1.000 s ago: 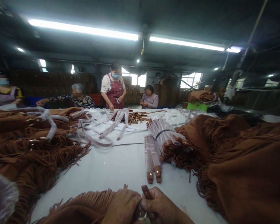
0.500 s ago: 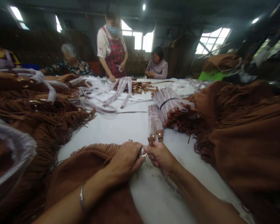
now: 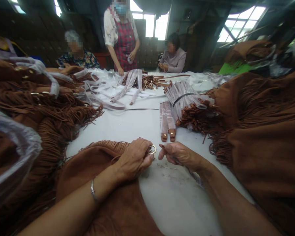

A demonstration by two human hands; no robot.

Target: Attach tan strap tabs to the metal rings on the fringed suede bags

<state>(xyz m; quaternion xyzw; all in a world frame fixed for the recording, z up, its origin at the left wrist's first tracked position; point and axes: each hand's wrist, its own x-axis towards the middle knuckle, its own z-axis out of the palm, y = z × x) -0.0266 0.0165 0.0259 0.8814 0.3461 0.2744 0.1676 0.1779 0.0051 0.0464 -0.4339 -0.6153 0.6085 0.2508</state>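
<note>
My left hand (image 3: 135,158) is closed on a gold metal ring (image 3: 154,150), which sticks out between its thumb and fingers. Beneath that hand and forearm lies a brown suede bag (image 3: 88,167) with fringe along its far edge. Just right of the ring, my right hand (image 3: 177,152) pinches the brown end of a strap (image 3: 163,146). The strap's plastic-wrapped length (image 3: 196,177) shows partly below the right wrist; the rest is hidden. A small gap separates ring and strap end. Two wrapped straps (image 3: 167,121) with gold studs lie beyond my right hand.
A banded bundle of wrapped straps (image 3: 183,98) lies at centre right. Fringed brown bags are heaped at left (image 3: 46,127) and right (image 3: 267,147). More straps with gold clasps (image 3: 149,82) lie across the white table (image 3: 127,123). Several co-workers are at its far side.
My right hand has drawn away from the ring to the right with the strap end. More of the ring shows in my left hand. The view has tilted downward slightly.
</note>
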